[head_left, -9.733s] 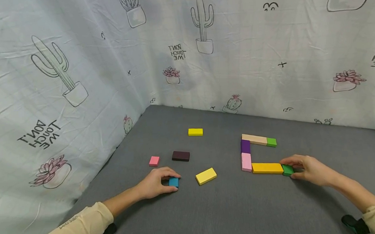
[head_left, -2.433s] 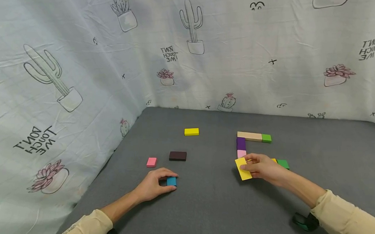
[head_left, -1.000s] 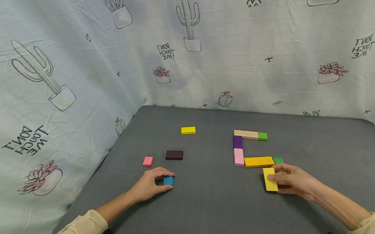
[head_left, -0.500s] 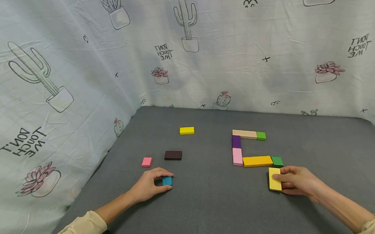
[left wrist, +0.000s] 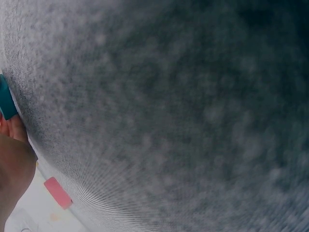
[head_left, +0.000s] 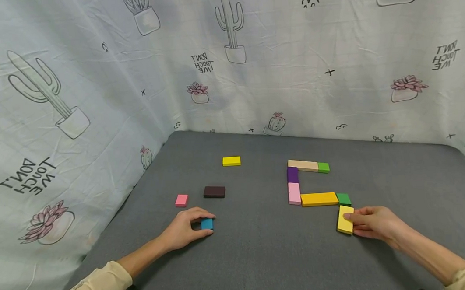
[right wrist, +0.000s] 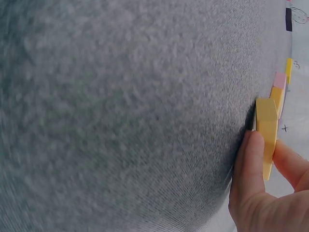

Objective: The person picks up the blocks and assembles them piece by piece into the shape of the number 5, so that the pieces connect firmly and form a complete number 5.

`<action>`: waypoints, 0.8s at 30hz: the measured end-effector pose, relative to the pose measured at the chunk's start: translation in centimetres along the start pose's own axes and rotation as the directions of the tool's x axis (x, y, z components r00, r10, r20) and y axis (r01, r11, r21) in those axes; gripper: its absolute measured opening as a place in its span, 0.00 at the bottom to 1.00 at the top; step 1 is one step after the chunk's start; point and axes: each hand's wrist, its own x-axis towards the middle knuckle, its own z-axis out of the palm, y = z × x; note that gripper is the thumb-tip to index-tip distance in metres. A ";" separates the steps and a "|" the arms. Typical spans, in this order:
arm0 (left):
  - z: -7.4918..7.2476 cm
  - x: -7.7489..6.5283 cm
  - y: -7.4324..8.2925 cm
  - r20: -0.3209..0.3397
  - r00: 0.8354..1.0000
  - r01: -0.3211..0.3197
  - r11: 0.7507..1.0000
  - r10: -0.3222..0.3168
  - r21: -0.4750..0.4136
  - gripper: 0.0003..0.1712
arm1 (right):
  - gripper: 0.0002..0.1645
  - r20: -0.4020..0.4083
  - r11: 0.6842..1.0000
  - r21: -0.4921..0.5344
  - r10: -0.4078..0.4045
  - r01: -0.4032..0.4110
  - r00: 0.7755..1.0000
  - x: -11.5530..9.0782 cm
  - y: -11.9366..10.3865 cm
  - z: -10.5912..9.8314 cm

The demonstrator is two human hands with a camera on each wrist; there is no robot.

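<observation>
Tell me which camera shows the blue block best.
The head view: the blue block shows clearly in the left hand. The left wrist view cuts it off at the edge; the right wrist view misses it.

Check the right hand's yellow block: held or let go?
Held: in the right wrist view, the right hand pinches the yellow block between thumb and fingers.

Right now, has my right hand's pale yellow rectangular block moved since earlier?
Yes, rightward: the pale yellow block lay left of the light pink rectangular block; now it's right of it, by the dark green square block.
</observation>
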 end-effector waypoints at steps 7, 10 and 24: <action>0.0 0.0 0.0 -0.002 1.000 -0.011 1.000 0.011 -0.004 0.22 | 0.39 -0.018 0.999 -0.030 0.014 -0.014 1.000 0.4 -0.3 -0.2; 0.0 0.0 -0.1 -0.004 1.000 -0.013 1.000 0.013 -0.008 0.22 | 0.38 -0.022 0.998 -0.056 0.014 -0.016 1.000 0.5 -0.4 -0.3; 0.1 0.0 0.0 -0.008 1.000 -0.016 1.000 0.016 -0.007 0.22 | 0.36 -0.033 0.995 -0.094 0.027 -0.030 0.999 0.4 -0.8 -0.2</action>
